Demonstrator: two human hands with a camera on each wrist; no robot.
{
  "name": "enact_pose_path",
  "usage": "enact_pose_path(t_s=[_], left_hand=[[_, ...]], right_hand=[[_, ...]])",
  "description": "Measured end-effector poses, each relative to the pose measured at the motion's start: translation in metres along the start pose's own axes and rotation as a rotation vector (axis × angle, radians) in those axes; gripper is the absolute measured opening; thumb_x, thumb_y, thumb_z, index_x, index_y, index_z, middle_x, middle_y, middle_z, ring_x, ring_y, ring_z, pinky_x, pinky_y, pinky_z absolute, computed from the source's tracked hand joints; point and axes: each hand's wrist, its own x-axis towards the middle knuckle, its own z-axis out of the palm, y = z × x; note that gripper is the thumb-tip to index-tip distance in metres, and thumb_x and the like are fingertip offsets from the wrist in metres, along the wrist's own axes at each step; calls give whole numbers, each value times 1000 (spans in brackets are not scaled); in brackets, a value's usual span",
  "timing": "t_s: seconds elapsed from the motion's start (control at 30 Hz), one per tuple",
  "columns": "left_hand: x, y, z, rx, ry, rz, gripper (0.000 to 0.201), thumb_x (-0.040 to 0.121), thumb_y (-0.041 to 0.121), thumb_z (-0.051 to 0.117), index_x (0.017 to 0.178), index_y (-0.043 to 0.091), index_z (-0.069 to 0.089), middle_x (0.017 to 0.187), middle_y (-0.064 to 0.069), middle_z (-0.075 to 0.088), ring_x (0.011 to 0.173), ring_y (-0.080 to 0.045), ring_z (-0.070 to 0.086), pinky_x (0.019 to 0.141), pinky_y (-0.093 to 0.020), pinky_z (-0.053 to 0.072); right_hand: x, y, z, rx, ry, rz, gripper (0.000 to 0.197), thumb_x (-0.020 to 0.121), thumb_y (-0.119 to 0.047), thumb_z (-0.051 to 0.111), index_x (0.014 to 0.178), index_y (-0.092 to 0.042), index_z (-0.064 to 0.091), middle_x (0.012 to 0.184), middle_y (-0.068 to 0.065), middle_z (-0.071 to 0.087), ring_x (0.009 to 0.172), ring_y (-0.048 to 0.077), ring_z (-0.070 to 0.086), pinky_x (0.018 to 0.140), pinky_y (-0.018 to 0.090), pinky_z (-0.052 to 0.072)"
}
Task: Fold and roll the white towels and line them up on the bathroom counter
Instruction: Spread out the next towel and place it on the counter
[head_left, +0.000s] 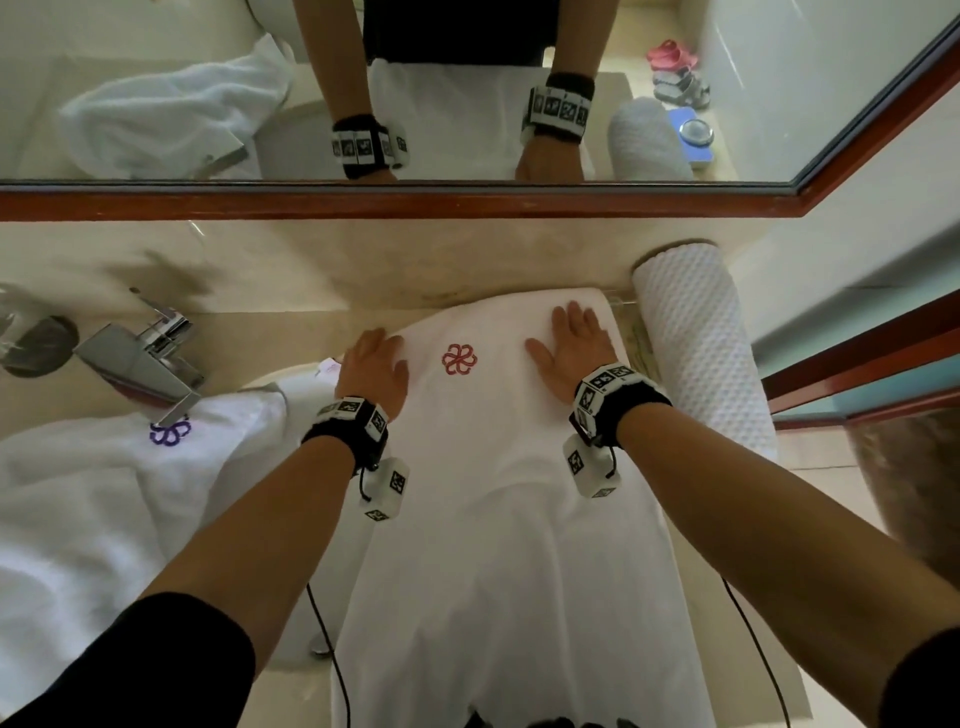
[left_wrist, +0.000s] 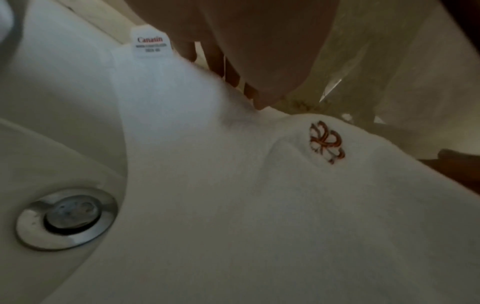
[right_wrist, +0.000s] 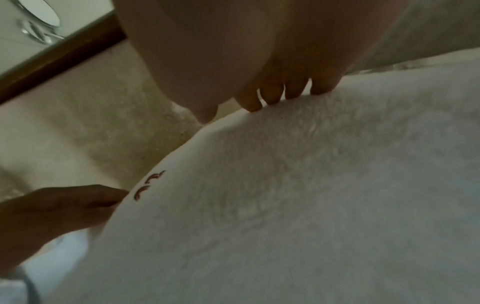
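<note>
A long white towel (head_left: 498, 519) with a red flower emblem (head_left: 460, 359) lies folded lengthwise on the counter and hangs over the front edge. My left hand (head_left: 371, 364) rests flat on its far left corner, fingers straight (left_wrist: 233, 76). My right hand (head_left: 571, 348) presses flat on the far right part, fingertips (right_wrist: 272, 94) on the pile. A rolled white towel (head_left: 701, 353) with a dotted weave lies on the counter right of it. A crumpled white towel (head_left: 104, 499) with a purple emblem fills the sink at left.
A chrome tap (head_left: 145, 364) stands over the sink (left_wrist: 52, 164), whose drain (left_wrist: 66, 218) shows in the left wrist view. The mirror (head_left: 467, 88) with its wooden frame runs along the back. A glass (head_left: 21, 312) sits far left.
</note>
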Motion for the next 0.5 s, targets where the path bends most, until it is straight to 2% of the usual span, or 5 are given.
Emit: enact_pose_path(t_s=[0.1,0.2,0.3,0.4,0.5], left_hand=[[-8,-5,2,133,38,-22,51,101,20,41,151,14,33,161,-15,19,149,-33,13,120,-43,10],[-24,-10,-1,120,176,-19,47,94,17,52,141,14,47,150,-17,38,138,-38,33,111,-51,32],[-36,-18,5,173,67,41,46,96,24,46,139,9,48,145,-13,46,133,-35,40,108,-49,36],[-37,-18,10,259,-63,10,62,101,37,31,154,7,19,162,-10,16,149,-28,14,121,-45,15],[-22,-15,3,278,-127,-12,67,102,45,22,156,9,4,165,-6,1,151,-22,1,123,-43,6]], right_hand=[[-1,4,4,-15,-9,9,80,97,-61,21,155,-11,-2,163,10,-8,150,28,-5,121,44,6],[-6,8,12,-29,31,21,85,95,-65,21,155,-11,-6,163,10,-10,150,28,-6,121,44,4],[-7,8,16,-28,44,30,87,93,-67,20,155,-11,-7,163,10,-10,150,27,-7,122,44,3],[-6,9,15,-6,40,43,86,94,-68,19,155,-12,-7,163,8,-11,150,26,-7,121,43,3],[-8,16,18,-30,54,40,86,93,-68,18,154,-12,-7,163,7,-11,150,26,-7,122,43,3]])
